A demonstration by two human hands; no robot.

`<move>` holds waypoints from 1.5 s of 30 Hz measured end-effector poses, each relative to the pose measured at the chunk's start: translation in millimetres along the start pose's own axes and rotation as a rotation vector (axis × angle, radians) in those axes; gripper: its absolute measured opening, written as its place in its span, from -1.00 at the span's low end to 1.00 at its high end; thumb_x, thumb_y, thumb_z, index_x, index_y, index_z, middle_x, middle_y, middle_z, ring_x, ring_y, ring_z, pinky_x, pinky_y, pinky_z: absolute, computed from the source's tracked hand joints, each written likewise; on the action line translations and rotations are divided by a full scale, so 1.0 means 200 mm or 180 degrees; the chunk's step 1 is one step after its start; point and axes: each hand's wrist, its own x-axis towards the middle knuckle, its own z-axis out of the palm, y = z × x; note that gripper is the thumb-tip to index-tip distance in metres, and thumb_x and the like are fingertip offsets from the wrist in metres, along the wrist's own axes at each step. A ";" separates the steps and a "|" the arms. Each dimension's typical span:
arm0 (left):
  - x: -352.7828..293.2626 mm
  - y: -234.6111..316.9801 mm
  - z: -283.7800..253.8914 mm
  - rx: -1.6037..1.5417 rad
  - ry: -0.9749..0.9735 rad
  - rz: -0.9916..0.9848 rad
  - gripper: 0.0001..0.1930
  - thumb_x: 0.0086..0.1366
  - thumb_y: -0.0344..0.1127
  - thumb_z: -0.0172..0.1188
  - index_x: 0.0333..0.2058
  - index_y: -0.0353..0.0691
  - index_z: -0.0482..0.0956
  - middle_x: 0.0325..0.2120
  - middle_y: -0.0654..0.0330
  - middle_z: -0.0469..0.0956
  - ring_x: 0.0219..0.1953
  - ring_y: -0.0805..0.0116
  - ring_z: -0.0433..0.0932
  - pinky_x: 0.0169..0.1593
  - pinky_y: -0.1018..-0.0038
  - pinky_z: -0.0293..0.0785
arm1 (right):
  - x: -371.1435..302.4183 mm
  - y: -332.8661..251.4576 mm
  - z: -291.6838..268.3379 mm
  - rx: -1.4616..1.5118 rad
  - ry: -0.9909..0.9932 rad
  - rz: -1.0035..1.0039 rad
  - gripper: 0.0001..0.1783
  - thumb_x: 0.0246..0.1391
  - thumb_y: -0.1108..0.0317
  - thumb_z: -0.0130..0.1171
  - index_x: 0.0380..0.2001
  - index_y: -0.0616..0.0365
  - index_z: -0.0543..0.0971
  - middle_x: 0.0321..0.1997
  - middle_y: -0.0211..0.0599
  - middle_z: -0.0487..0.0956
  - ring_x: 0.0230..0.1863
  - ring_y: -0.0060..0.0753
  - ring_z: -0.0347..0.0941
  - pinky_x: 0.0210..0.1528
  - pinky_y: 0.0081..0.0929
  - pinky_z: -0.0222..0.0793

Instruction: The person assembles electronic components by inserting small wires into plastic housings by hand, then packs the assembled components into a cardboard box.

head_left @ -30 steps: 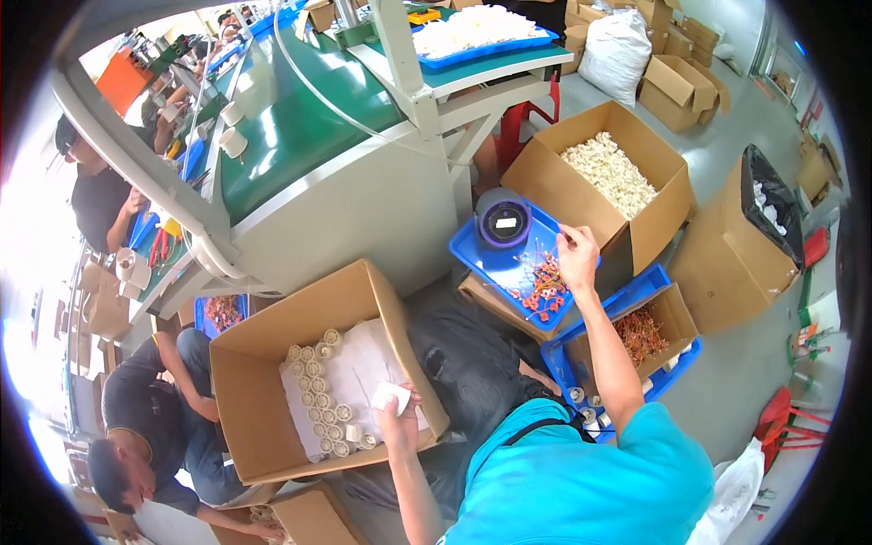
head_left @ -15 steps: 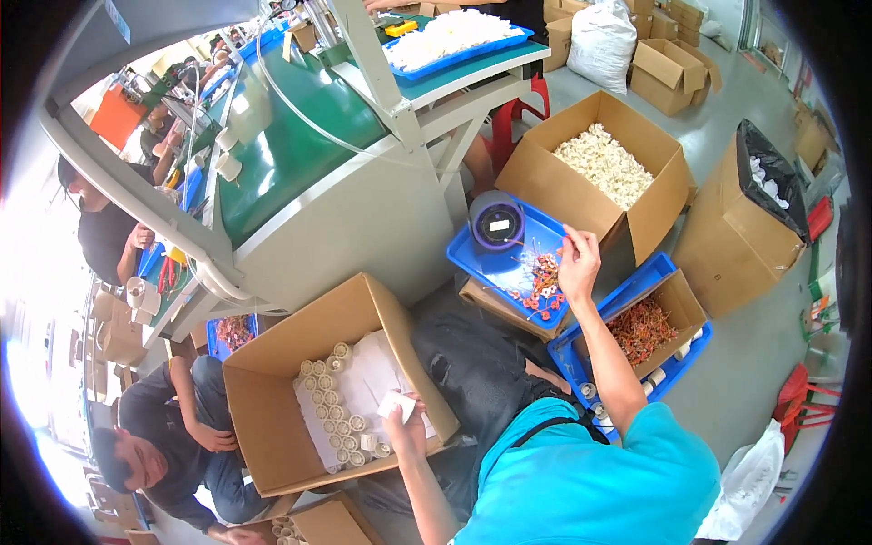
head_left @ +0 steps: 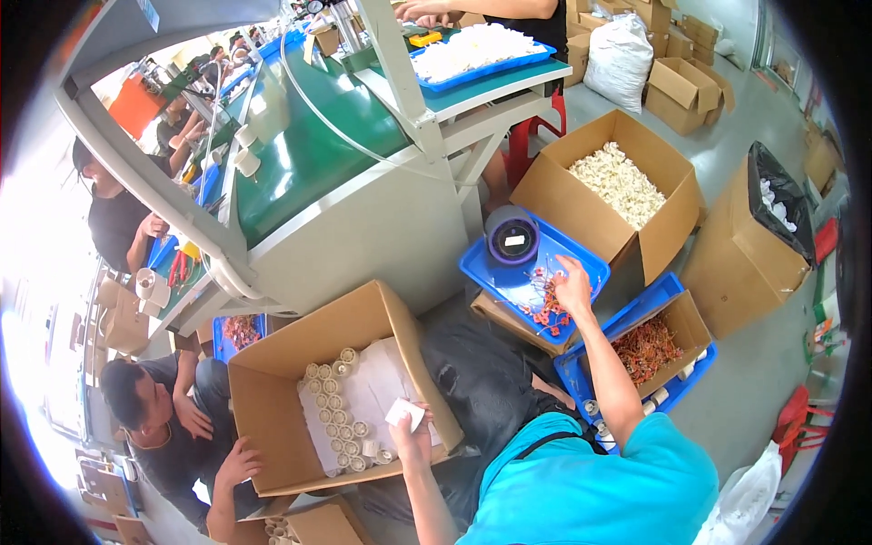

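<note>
My left hand (head_left: pixel 415 440) holds a small white cup-shaped piece (head_left: pixel 405 414) above the near right side of a large open carton (head_left: pixel 318 309). Inside that carton, rows of round cream-white pieces (head_left: pixel 329 401) stand on a white sheet (head_left: pixel 386 363). My right hand (head_left: pixel 573 289) reaches over a blue tray (head_left: pixel 490 277), fingers stretched and apart at a loose pile of small red parts with thin wires (head_left: pixel 550 312). Whether a fingertip touches one is too small to tell. A dark round container with a purple rim (head_left: pixel 513 240) stands in the same tray.
Right of my arm, a small carton of red wired parts (head_left: pixel 647 352) sits in another blue tray (head_left: pixel 670 287). Beyond stand a carton of cream pieces (head_left: pixel 618 184) and a black-lined carton (head_left: pixel 740 259). A co-worker (head_left: pixel 173 409) sits left, beside the green-belted workbench (head_left: pixel 318 150).
The view has shifted slightly. My right hand has come down and left, nearer the red parts. The left still holds the white piece. The co-worker has turned and put a hand to the carton's edge.
</note>
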 end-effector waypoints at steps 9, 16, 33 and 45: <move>0.01 0.00 0.00 0.0014 0.0056 -0.0025 -0.56 0.24 -0.26 0.23 0.00 -0.39 0.36 -0.32 -0.10 0.58 -0.35 0.17 0.60 -0.21 0.38 0.56 | 0.52 -0.28 0.00 0.0468 -0.0688 -0.0775 -0.23 -0.21 0.25 0.45 0.19 -0.07 0.48 0.36 0.19 0.22 0.37 0.12 0.17 0.37 -0.18 0.13; 0.01 0.00 0.00 0.0143 -0.0007 -0.0049 -0.61 0.29 -0.22 0.16 -0.02 -0.36 0.38 -0.32 -0.06 0.57 -0.34 0.22 0.56 -0.20 0.39 0.52 | 0.76 -0.29 0.11 0.0536 -0.1953 -0.1092 -0.24 -0.28 0.34 0.47 0.14 -0.04 0.53 0.31 -0.02 0.34 0.32 -0.03 0.26 0.32 -0.25 0.22; 0.01 0.00 0.00 0.0127 -0.0029 -0.0058 -0.61 0.29 -0.22 0.17 -0.03 -0.36 0.39 -0.33 -0.06 0.59 -0.36 0.22 0.58 -0.23 0.40 0.54 | 0.62 -0.16 0.13 0.0939 -0.1568 -0.0920 -0.07 -0.26 0.38 0.49 0.28 -0.10 0.36 0.28 -0.02 0.37 0.30 -0.06 0.29 0.33 -0.26 0.21; -0.01 0.01 0.03 -0.0030 0.0089 -0.0092 -0.58 0.25 -0.24 0.22 -0.03 -0.38 0.38 -0.32 -0.07 0.59 -0.38 0.22 0.61 -0.26 0.41 0.55 | 0.49 0.01 0.02 0.0829 -0.1256 -0.0722 0.01 -0.23 0.43 0.45 0.36 0.07 0.22 0.36 -0.12 0.32 0.34 -0.18 0.26 0.36 -0.31 0.15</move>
